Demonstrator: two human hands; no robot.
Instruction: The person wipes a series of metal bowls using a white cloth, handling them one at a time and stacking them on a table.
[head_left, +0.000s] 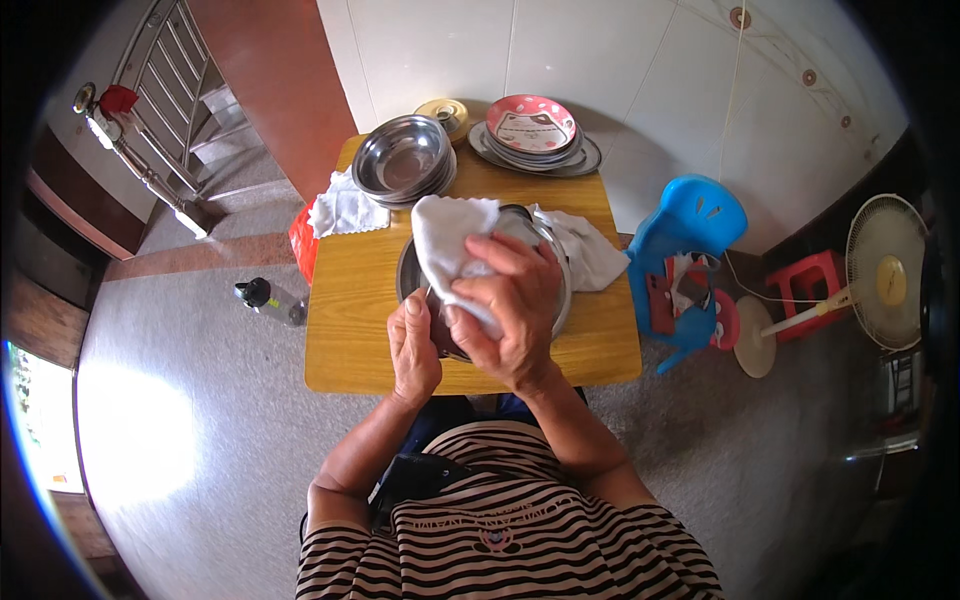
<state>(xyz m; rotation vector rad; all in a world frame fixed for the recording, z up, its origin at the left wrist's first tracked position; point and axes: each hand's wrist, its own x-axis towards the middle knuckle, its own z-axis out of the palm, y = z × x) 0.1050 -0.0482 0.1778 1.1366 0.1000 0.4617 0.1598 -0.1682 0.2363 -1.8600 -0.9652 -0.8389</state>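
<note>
Near the middle of the wooden table is a round shiny metal vessel (408, 271), largely covered by my hands and a white cloth (452, 232). My left hand (415, 349) grips its near left edge, thumb on top. My right hand (510, 304) is over the vessel with the cloth bunched under its fingers, pressing it to the metal. The vessel's inside and exact kind are mostly hidden. A second white cloth (587, 251) lies to the right, partly behind the vessel and hanging over the table's edge.
On the wooden table (352, 315) stand stacked steel bowls (403, 161), a yellowish lid (450, 112), stacked plates (532, 124) and another white cloth (349, 206). A blue plastic chair (686, 217) holding a phone (660, 304) and a standing fan (889, 274) are right; a bottle (270, 300) is left.
</note>
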